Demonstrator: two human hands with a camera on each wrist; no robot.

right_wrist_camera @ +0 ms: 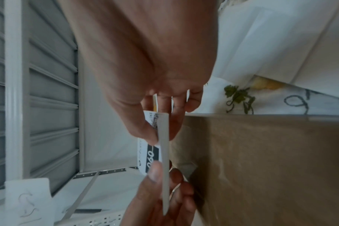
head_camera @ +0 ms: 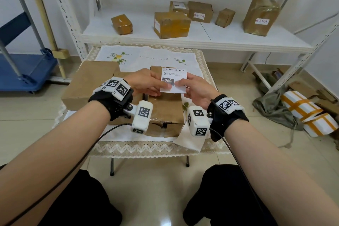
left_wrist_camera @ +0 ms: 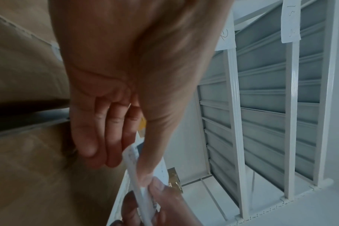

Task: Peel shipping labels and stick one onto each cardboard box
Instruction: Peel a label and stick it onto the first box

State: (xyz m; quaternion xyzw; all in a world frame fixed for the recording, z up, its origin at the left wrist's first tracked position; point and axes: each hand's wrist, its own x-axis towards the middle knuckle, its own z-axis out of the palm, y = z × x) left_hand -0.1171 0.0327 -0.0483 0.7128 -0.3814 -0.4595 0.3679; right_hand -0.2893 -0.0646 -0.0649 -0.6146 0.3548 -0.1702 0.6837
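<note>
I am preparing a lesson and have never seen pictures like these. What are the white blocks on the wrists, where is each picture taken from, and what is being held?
No robot here: a person works with bare hands. The white blocks are wrist cameras with printed markers. The wide picture comes from a camera on the head; the other two look along each hand. The left hand and right hand both pinch one white shipping label by its lower edge, above a cardboard box on the cloth-covered table. A larger box sits at the left. More boxes stand on the white shelf behind.
</note>
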